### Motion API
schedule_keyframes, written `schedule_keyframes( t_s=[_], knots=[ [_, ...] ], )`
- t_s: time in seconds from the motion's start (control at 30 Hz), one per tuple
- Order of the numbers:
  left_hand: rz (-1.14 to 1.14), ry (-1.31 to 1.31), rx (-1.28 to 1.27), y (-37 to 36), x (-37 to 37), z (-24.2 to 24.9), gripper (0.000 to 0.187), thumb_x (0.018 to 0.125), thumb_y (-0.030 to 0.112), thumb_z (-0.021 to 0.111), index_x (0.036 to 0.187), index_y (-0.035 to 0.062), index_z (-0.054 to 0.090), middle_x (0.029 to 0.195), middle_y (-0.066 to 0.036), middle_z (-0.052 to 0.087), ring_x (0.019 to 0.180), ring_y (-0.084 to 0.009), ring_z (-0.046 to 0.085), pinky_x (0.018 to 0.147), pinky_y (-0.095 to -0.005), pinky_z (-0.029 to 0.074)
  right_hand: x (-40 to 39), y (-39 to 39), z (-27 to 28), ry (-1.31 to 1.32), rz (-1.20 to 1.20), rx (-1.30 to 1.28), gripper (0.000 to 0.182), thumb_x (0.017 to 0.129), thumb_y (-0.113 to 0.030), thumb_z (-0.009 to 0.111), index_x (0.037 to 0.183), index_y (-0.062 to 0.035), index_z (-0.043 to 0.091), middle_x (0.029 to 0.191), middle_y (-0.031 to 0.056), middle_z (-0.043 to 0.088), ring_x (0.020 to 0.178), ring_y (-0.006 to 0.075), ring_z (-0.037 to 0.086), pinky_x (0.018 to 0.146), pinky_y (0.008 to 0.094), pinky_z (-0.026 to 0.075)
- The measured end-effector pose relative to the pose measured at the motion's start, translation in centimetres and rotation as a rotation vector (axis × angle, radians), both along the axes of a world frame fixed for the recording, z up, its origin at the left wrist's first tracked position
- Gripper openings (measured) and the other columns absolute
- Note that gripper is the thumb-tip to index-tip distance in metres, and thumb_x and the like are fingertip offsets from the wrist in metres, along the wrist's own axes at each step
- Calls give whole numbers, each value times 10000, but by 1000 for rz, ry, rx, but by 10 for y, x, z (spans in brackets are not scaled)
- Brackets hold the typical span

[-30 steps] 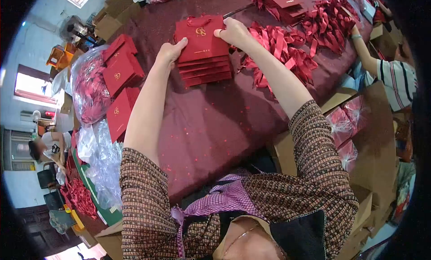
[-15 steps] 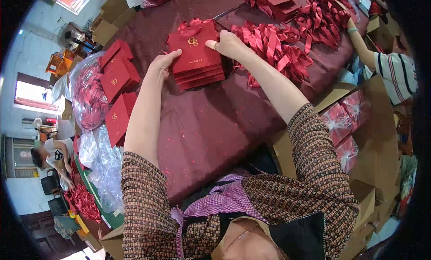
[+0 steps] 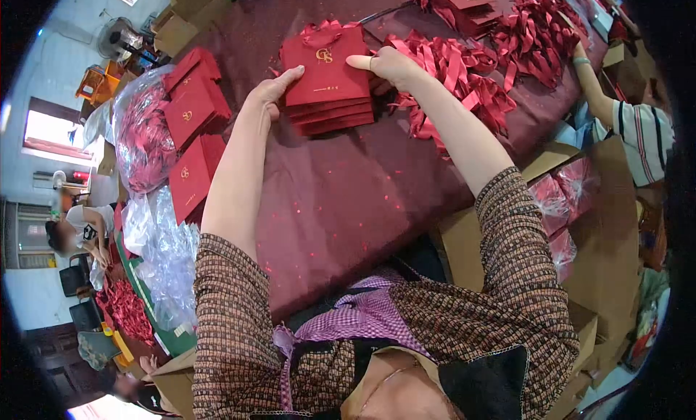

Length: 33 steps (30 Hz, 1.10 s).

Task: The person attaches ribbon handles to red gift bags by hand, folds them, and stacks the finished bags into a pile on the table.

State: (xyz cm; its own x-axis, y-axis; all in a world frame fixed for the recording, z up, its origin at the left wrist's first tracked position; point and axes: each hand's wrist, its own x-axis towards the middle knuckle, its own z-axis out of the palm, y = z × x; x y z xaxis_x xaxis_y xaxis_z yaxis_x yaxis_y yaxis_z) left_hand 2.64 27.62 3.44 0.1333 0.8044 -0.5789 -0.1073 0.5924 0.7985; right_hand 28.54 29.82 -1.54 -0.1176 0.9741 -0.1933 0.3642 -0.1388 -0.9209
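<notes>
Both hands [image 3: 272,94] [image 3: 391,63] flat on red bag stack [image 3: 328,78], fingers apart, w/ ribbons [image 3: 453,76] beside.

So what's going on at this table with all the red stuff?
A person is handling a fanned stack of flat red gift bags on a maroon tablecloth. The left hand rests at the stack's left edge, and the right hand presses its right side. Loose red ribbons are heaped beside it, more red bags lie to the left, and another person works across the table.

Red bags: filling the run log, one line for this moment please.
left hand: touching red bag stack | right hand: on stack | ribbons: beside
</notes>
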Motion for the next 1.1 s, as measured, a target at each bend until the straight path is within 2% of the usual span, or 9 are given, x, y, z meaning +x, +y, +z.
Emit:
schedule_keyframes(
  t_s=[0.17, 0.5, 0.63, 0.8, 0.87, 0.9, 0.97, 1.07, 1.1],
  knots=[
    [18, -100, 27, -22, 4, 6, 457, 784, 241, 750, 1150, 17, 594, 1142, -104, 631, 1055, -212, 591, 969, -348, 441, 0, -6, 9, 58, -32, -12, 543, 763, -390, 749, 995, 85, 627, 878, 129, 667, 771, 245, 649, 672, 365, 543],
    [-9, -194, 344, -60, -6, 3, 460, 763, 144, 750, 1172, 44, 564, 1113, -52, 620, 1033, -181, 573, 962, -337, 425, -1, -51, 44, 538, 135, -264, 431, 777, -230, 746, 1105, 12, 607, 1076, 97, 649, 933, 198, 634, 869, 354, 497],
    [57, -233, 537, -84, -8, 17, 484, 734, 73, 754, 1176, 35, 560, 1101, -48, 624, 1015, -183, 581, 946, -344, 439, -4, -82, 82, 531, 233, -65, 550, 754, -213, 751, 1219, -18, 530, 1152, 60, 610, 1036, 160, 572, 877, 290, 452],
    [25, -205, 699, -108, -13, 71, 462, 737, -21, 682, 1168, 39, 524, 1051, -49, 632, 957, -175, 601, 888, -323, 463, -10, -95, 107, 518, 249, 150, 705, 722, -175, 776, 1318, 7, 446, 1184, 95, 592, 1108, 196, 533, 982, 332, 391],
    [7, 109, 816, -126, -16, 85, 483, 722, -28, 679, 1172, 40, 519, 1026, -44, 631, 949, -163, 595, 867, -315, 469, -11, -94, 103, 486, 350, 361, 785, 704, -170, 798, 1358, -7, 397, 1234, 101, 563, 1141, 188, 509, 983, 330, 394],
    [9, 181, 785, -130, -22, 77, 504, 711, -3, 705, 1175, 27, 512, 1038, -39, 624, 954, -151, 584, 864, -315, 469, -10, -118, 123, 469, 341, 176, 833, 710, -168, 803, 1391, -23, 347, 1294, 95, 517, 1164, 181, 486, 992, 322, 392],
    [-92, 496, 488, -148, -22, 75, 564, 701, 6, 734, 1213, 31, 499, 1092, -43, 608, 985, -155, 570, 883, -326, 465, -15, -104, 68, 500, 413, 397, 849, 717, -125, 796, 1407, -35, 310, 1323, 85, 485, 1163, 179, 484, 996, 320, 391],
    [-182, 334, 644, -139, -51, -18, 749, 657, 32, 825, 1300, 47, 441, 1225, -52, 554, 1123, -180, 512, 973, -344, 429, -26, -118, 35, 648, 494, 198, 911, 682, -62, 809, 1421, -60, 276, 1327, 66, 460, 1206, 178, 442, 1043, 332, 335],
    [-175, 290, 546, -156, -33, 16, 758, 651, 43, 839, 1290, 29, 431, 1251, -63, 541, 1154, -187, 499, 998, -356, 415, -26, -123, 48, 617, 466, 172, 912, 680, -60, 809, 1422, -58, 278, 1329, 66, 456, 1220, 181, 428, 1055, 331, 319]
  ],
)
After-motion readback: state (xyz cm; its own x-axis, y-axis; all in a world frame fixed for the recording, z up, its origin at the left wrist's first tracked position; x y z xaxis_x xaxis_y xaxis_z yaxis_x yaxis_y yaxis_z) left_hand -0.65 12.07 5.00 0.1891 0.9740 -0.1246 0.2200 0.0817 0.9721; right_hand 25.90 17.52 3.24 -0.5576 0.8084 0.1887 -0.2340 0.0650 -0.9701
